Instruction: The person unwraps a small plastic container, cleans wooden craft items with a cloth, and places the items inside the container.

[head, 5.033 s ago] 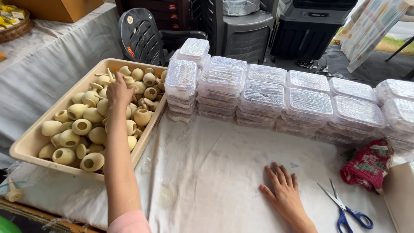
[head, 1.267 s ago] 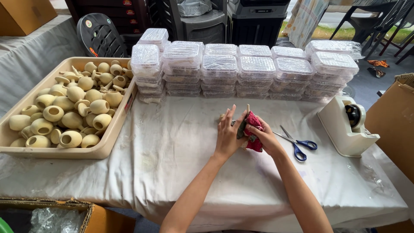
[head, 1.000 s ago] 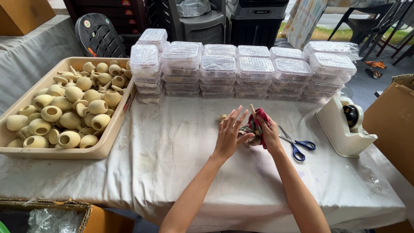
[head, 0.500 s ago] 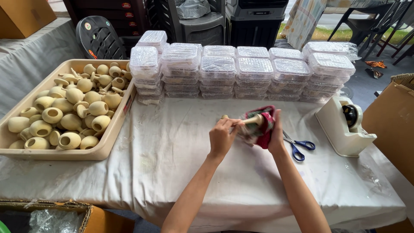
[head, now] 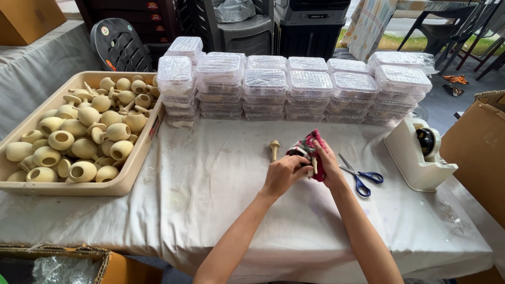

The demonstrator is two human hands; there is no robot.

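A table draped in a creased white cloth [head: 210,210] fills the view. Past its far edge stand dark plastic crates and chairs, with grass in the far right corner.

Both forearms reach in from the near edge and meet at the middle of the table. The left hand [head: 284,173] is curled, its fingertips pinching a small pale piece against the rag [head: 307,152]. The right hand [head: 327,163] cups the red patterned rag from the right, fingers wrapped over it. How much of the piece lies inside the rag cannot be told. A pale peg [head: 274,149] stands on the cloth just left of the rag, apart from the hands.

Blue-handled scissors [head: 360,176] lie just right of the right wrist. A white tape dispenser [head: 418,155] sits farther right, beside a cardboard box [head: 476,152]. Stacks of clear lidded tubs [head: 294,87] line the far edge. At left, a beige tray [head: 126,181] is heaped with pale round pots [head: 84,142].
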